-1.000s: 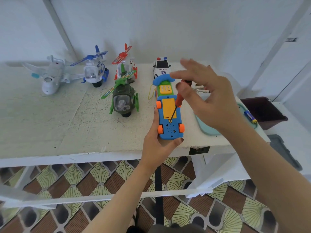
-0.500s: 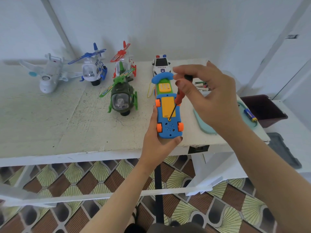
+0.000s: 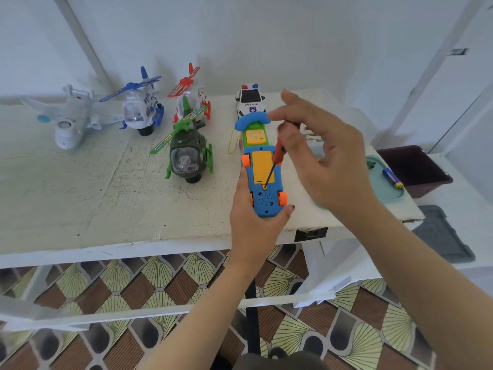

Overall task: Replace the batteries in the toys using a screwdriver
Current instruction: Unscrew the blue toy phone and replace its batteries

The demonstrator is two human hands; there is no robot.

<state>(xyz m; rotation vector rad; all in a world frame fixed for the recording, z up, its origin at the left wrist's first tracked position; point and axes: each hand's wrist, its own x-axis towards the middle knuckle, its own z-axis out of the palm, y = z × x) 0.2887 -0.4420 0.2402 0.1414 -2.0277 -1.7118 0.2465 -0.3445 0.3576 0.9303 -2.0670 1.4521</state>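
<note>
The right hand [image 3: 328, 166] is found re-set on the screwdriver [image 3: 277, 153] since half a second ago: one finger is now lifted clear above the rest, where the fingers were then gathered over the handle top. The red handle is pinched between the thumb and a fingertip, and the shaft is tilted down and to the left. Its tip is kept, as before, in the screw hole at the near edge of the yellow cover [image 3: 260, 164].

The toy phone [image 3: 266, 204] is hardly shifted. It is held back-side up at the front edge of the table [image 3: 106, 198] and is gripped at its near end by the left hand [image 3: 253, 225], with the thumb along its left side and the fingers curled round its right.

The other toys are unmoved on the table. A green helicopter [image 3: 186, 156] is set just left of the phone, and a police car [image 3: 250, 100] behind it. At the far right a battery [image 3: 392, 178] is seen lying in a teal tray [image 3: 378, 166], partly hidden by the right hand.
</note>
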